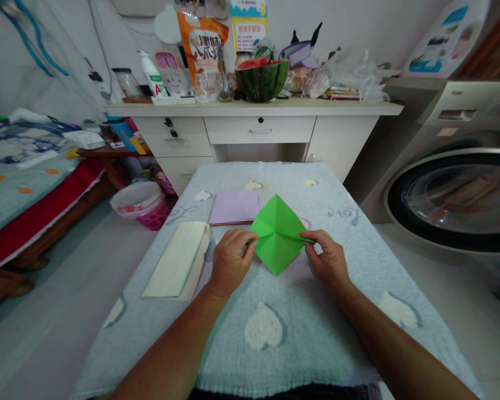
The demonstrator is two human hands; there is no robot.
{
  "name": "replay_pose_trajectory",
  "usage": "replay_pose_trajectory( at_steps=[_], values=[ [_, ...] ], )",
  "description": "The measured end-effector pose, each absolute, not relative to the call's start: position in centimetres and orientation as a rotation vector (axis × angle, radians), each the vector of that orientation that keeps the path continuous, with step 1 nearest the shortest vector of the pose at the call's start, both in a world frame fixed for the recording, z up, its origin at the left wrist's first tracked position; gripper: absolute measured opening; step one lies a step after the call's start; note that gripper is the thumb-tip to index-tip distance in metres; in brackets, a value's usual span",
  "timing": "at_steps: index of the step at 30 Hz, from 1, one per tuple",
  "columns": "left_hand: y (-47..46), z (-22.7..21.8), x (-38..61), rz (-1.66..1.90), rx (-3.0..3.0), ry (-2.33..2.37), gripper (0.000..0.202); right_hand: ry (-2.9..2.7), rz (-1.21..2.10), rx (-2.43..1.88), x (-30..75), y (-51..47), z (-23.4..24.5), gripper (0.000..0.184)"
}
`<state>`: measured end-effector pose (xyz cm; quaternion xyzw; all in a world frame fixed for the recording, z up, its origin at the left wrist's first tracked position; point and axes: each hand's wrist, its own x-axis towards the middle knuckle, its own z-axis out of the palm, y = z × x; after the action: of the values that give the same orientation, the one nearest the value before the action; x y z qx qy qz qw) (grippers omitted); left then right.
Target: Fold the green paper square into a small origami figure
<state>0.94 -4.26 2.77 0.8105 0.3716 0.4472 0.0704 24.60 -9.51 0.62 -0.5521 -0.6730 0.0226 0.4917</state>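
Note:
A green square of folding paper (277, 244) is held up just over the cloth-covered table, turned so one corner points away from me. Crease lines cross at its middle. My left hand (232, 256) pinches its left corner between thumb and fingers. At the opposite corner, my right hand (327, 256) pinches the paper the same way. Both pinched corners look folded narrow. Behind my left hand lies a stack of lilac paper squares (234, 206), with a reddish edge showing beneath. A folded cream-coloured sheet (175, 261) rests to the left of that hand.
The table wears a pale blue cloth with hearts (264, 328). Beyond it, a white cabinet (260, 123) carries a cut watermelon (261, 80), an orange snack bag (202, 47) and jars. A washing machine (454, 166) stands right; a pink bin (144, 205) and a bed (29, 178) are left.

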Motion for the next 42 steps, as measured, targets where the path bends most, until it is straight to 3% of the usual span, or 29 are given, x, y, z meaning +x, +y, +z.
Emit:
replay_pose_trajectory(
  at_steps=[7, 19, 28, 33, 42],
  values=[
    [-4.7, 2.9, 1.4, 1.397, 2.364, 1.088, 0.014, -1.699, -0.009, -1.258, 24.4, -9.7, 1.2, 0.02],
    [-5.2, 3.5, 1.4, 1.49, 2.429, 1.237, 0.005, -1.708, -0.069, -1.212, 23.9, -10.2, 2.2, 0.02],
    [-5.3, 3.6, 1.7, 1.41, 2.554, 0.918, 0.009, -1.758, -0.221, -1.191, 23.3, -10.4, 2.8, 0.018],
    [-5.5, 3.7, 2.2, 1.417, 2.537, 0.794, 0.008, -1.874, -0.126, -1.041, 22.9, -10.6, 2.8, 0.022],
    [-5.8, 3.2, 3.3, 1.272, 2.339, 0.845, 0.008, -1.75, 0.097, -1.194, 22.3, -10.9, 2.4, 0.018]
  ],
)
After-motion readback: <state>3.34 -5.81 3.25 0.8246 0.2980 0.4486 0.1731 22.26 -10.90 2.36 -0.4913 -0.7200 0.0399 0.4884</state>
